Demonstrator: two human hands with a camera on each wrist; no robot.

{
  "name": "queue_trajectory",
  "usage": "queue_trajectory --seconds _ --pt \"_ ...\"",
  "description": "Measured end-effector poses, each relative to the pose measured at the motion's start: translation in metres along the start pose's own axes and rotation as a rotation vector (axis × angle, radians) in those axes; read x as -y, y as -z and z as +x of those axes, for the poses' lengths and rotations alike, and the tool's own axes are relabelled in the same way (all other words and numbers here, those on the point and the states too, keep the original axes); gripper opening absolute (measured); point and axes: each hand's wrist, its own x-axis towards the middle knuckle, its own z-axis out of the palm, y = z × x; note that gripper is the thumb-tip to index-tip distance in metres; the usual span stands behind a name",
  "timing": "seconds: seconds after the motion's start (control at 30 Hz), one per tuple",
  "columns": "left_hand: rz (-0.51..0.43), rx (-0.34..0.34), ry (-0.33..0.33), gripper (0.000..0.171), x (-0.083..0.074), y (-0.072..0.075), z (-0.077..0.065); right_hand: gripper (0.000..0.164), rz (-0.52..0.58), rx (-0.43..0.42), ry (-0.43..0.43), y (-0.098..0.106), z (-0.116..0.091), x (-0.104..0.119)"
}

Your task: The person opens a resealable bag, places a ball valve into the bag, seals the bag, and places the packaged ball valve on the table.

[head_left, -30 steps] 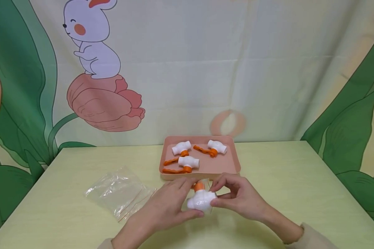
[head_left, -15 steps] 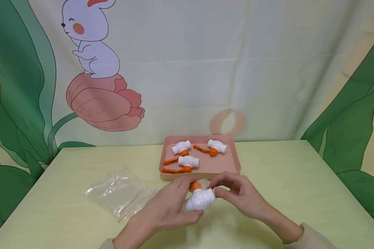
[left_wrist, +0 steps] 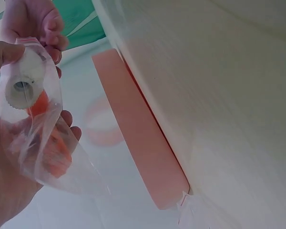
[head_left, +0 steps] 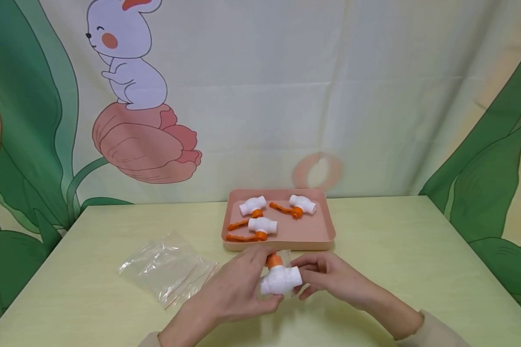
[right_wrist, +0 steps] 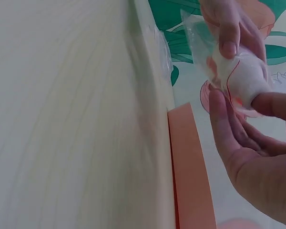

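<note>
A white ball valve [head_left: 281,280] with an orange handle lies inside a clear zip bag [left_wrist: 57,138]. My left hand [head_left: 230,286] holds the bagged valve from the left, its thumb below the white body and its fingers at the orange part. At the bag's mouth, my right hand [head_left: 336,279] pinches the plastic near the red zip line; its thumb [right_wrist: 271,105] lies against the valve's white end. The handle [left_wrist: 56,155] shows through the bag in the left wrist view. Some right fingertips are hidden behind the valve in the head view.
Behind the hands stands a pink tray [head_left: 306,233] with 3 white ball valves with orange handles in it. Another clear zip bag [head_left: 167,270] lies flat on the table [head_left: 395,250] at left. A printed curtain [head_left: 252,125] hangs behind the table.
My right hand has lowered slightly, and its fingers have shifted from the upper end of the bag's edge to behind the valve's right end. The left hand keeps its hold, nearly still.
</note>
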Motion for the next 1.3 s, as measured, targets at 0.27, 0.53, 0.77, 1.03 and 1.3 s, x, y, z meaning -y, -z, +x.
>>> queue_trajectory --seconds 0.27,0.53,0.77,1.03,1.3 --pt "0.000 0.009 -0.006 0.077 -0.001 -0.001 0.002 0.029 0.041 -0.054 0.009 -0.006 -0.001 0.003" --pt "0.004 0.024 -0.007 0.076 -0.004 -0.002 0.003 0.020 0.050 -0.119 -0.020 -0.008 0.000 0.004" --pt "-0.024 0.021 0.019 0.069 -0.005 -0.003 0.002 0.019 0.013 -0.202 0.005 -0.009 0.001 0.005" --pt "-0.143 -0.017 0.050 0.073 -0.004 -0.006 0.002 0.021 -0.037 -0.250 0.041 -0.008 0.003 0.006" --pt "-0.227 0.016 0.115 0.080 -0.006 -0.006 0.002 0.020 -0.055 -0.233 0.048 -0.007 0.002 0.013"
